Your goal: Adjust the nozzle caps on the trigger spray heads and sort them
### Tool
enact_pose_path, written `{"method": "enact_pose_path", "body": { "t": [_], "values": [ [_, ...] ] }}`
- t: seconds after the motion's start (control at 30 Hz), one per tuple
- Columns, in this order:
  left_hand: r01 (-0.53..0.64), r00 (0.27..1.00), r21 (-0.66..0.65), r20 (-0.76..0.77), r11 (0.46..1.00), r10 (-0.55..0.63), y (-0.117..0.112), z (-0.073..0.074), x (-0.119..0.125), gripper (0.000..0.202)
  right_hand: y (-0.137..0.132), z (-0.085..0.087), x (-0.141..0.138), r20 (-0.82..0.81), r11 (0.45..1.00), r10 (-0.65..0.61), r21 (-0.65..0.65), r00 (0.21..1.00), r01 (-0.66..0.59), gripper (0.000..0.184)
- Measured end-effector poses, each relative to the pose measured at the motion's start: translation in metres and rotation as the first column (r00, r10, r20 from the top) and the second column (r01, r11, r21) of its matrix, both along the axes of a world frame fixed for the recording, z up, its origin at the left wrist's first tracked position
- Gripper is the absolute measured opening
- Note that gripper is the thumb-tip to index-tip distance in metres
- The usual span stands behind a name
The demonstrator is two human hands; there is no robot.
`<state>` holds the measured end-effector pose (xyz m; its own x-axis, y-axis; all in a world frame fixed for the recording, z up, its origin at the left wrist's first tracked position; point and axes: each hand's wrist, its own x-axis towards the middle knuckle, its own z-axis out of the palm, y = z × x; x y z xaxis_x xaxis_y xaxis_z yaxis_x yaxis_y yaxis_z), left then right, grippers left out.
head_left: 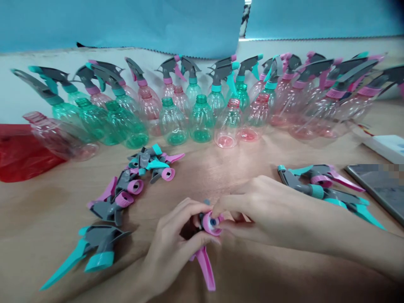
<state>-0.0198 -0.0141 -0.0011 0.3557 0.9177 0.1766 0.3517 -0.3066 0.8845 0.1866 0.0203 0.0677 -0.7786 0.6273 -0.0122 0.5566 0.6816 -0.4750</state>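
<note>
My left hand (pixel 176 235) is closed around a pink and grey trigger spray head (pixel 206 269), with its pink trigger pointing down toward me. The spray head's pink collar (pixel 208 224) faces up and right, showing a white inside and a dark centre. At that collar, the thumb and forefinger of my right hand (pixel 252 210) pinch the rim. Whether a small part sits between those fingertips is hidden. A loose turquoise and grey spray head (pixel 99 244) lies on the table to the left of my left hand.
Several loose spray heads lie in a left pile (pixel 123 189) and a right pile (pixel 318 185). Green bottles (pixel 202 120) and pink bottles (pixel 232 122), some capped with spray heads, line the back. A phone (pixel 378 185) lies right, a red bag (pixel 25 153) left.
</note>
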Motion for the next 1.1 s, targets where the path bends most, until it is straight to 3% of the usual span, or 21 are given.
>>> {"method": "enact_pose_path", "body": {
  "t": [0.23,0.4,0.5,0.63,0.77,0.87,0.97,1.1],
  "values": [
    [-0.011,1.000,-0.026,0.021,1.000,0.012,0.002,-0.003,-0.002,0.028,0.001,-0.014,-0.005,-0.185,0.999,-0.001,0.032,0.983,0.007,0.008],
    [-0.030,0.999,-0.056,0.018,0.998,0.031,0.001,-0.004,-0.002,0.028,-0.003,-0.022,-0.010,-0.190,0.990,-0.076,0.099,0.979,0.096,0.012],
    [-0.033,0.999,-0.030,-0.004,0.999,0.033,0.001,-0.002,-0.001,0.028,-0.007,-0.017,-0.010,-0.087,0.969,-0.139,0.192,0.986,0.153,0.025],
    [-0.004,1.000,0.077,-0.016,0.997,0.005,0.001,0.000,0.001,0.027,-0.010,-0.003,-0.003,0.026,0.992,-0.087,0.099,0.996,0.084,0.020],
    [0.028,0.999,0.135,-0.038,0.991,-0.023,0.000,-0.002,0.003,0.029,-0.011,0.006,0.011,-0.020,0.998,-0.026,0.059,0.999,0.027,0.016],
    [0.014,0.999,0.084,-0.045,0.996,-0.010,-0.003,-0.003,0.008,0.030,-0.015,0.007,0.020,-0.071,0.995,-0.034,0.087,0.997,0.040,0.013],
    [-0.010,1.000,0.017,-0.018,1.000,0.010,-0.006,0.001,0.017,0.031,-0.024,0.004,0.027,-0.106,0.994,-0.054,0.086,0.993,0.063,0.024],
    [0.064,0.998,0.002,0.018,0.998,-0.064,-0.008,0.014,0.033,0.030,-0.037,-0.004,0.038,-0.169,0.990,-0.115,0.066,0.979,0.128,0.049]
  ]
}}
